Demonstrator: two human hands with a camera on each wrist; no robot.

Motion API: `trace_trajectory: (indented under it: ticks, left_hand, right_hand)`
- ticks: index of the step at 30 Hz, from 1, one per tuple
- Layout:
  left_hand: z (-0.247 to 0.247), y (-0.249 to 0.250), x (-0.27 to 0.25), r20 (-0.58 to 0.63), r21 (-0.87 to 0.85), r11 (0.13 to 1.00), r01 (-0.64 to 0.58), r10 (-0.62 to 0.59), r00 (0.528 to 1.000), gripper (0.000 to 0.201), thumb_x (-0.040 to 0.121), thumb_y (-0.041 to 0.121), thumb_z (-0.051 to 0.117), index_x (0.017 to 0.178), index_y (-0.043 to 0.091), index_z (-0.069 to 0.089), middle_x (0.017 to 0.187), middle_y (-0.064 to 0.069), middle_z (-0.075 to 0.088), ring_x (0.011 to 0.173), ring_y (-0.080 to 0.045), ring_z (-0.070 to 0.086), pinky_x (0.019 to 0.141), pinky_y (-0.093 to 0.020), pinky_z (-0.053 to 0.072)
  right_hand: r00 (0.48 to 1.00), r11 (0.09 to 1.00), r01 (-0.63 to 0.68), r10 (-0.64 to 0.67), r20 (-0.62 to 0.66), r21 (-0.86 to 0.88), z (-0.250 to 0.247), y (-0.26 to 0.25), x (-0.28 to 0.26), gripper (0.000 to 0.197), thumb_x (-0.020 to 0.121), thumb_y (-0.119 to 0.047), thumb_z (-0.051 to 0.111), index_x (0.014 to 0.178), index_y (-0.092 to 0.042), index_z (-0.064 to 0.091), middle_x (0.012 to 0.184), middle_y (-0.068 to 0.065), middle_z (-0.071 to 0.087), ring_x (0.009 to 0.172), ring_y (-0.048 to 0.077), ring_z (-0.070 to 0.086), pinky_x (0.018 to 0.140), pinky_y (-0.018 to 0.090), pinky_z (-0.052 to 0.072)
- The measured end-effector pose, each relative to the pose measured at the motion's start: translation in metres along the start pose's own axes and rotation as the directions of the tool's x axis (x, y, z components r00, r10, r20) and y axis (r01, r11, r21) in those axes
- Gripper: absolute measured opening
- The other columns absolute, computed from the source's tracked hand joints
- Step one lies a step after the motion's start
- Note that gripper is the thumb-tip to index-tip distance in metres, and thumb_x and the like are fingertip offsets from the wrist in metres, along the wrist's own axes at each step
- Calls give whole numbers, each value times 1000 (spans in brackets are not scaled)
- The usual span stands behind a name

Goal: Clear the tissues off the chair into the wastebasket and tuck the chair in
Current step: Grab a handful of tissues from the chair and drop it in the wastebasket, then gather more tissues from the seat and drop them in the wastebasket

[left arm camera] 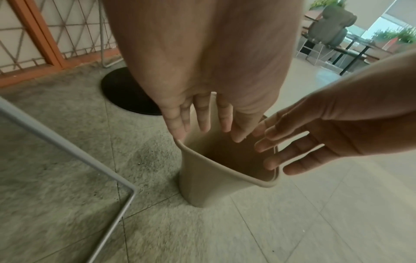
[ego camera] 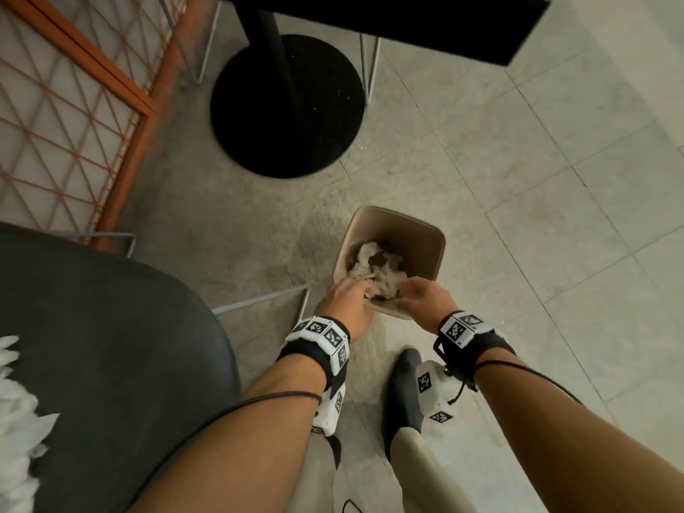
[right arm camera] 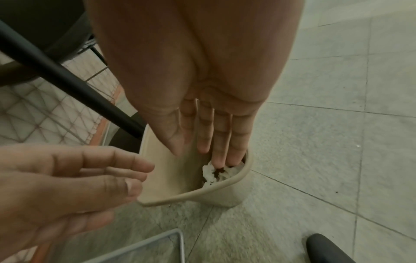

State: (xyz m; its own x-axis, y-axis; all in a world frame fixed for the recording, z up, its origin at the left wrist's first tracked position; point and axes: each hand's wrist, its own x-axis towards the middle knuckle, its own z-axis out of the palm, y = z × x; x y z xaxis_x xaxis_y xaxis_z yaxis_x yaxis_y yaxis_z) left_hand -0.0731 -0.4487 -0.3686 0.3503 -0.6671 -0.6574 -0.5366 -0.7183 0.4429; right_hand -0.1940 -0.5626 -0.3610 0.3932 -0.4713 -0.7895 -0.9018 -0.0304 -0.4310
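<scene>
Both hands, left hand (ego camera: 346,296) and right hand (ego camera: 422,296), hang empty, fingers loose, over the wastebasket (ego camera: 429,231). Remaining tissues (ego camera: 16,398) on the chair (ego camera: 111,327) look feather-light and crushable; scoop them bunched from underneath.

Open mouth of the beige plastic wastebasket (ego camera: 422,231) crowded by both hands, bare tiled floor (ego camera: 555,161) free from twelve to three o'clock, dark padded chair seat (ego camera: 111,346) blocking nine o'clock, round black table base (ego camera: 288,105) at eleven

beige matt smooth plastic wastebasket (ego camera: 431,238) | crumpled white paper tissues (ego camera: 377,270) inside it, soft and wrinkled | dark grey matt chair seat (ego camera: 111,346), cloth-like | thin pale metal chair legs (left arm camera: 67,147), satin | black matt round table base (ego camera: 288,105) | speckled grey stone-look floor tiles (ego camera: 555,179), dull
</scene>
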Motion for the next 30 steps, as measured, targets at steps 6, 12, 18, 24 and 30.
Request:
trace_trajectory:
  ticks: [6, 12, 18, 24, 30]
  left_hand:
    - [-83, -36, -139, -181, -264, 961, 81, -132, 975, 32, 88, 27, 55, 120, 25, 58, 128, 0, 55, 118, -22, 51, 101, -38, 42]
    - [-96, -12, -208, -269, -525, 850, -52, -107, 957, 27, 90, 31, 53, 116, 27, 57, 116, 2, 63, 107, -13, 59, 94, -37, 50]
    - [-127, -44, -299, -397, -705, 707, -53, -331, 856, 27, 91, 30, 54, 117, 27, 61, 111, 6, 67, 100, -8, 62, 91, -32, 52]
    - [-121, -127, -364, -407, -821, 564, 94, -692, 597, 20, 90, 26, 59, 108, 28, 64, 104, 10, 65, 89, -4, 63, 82, -33, 55]
    - [-111, -210, -389, -290, -915, 333, 227, -935, 204, 20, 89, 19, 58, 108, 25, 61, 121, 2, 51, 89, -19, 64, 83, -37, 54]
  right_hand:
    - [958, 959, 257, -237, 163, -116, 37, -95, -84, 19, 85, -20, 66, 102, -29, 65, 91, -5, 70, 86, 20, 66, 88, 42, 53]
    - [921, 934, 356, -348, 178, -15, 18, -110, -148, 18, 90, -17, 62, 104, -28, 67, 99, -2, 72, 85, 14, 69, 80, 38, 56]
    - [845, 875, 482, -450, 288, -45, 34, -187, -193, 16, 92, -23, 60, 102, -35, 63, 96, -9, 70, 88, 12, 69, 86, 47, 55]
    - [712, 742, 658, -554, 431, -133, 102, -284, -210, 13, 83, -40, 62, 95, -42, 65, 93, -4, 72, 86, 19, 69, 84, 46, 55]
    - [615, 580, 773, -588, 526, -257, 194, -362, -193, 17, 79, -40, 55, 91, -34, 66, 97, 3, 70, 81, 18, 67, 77, 34, 55]
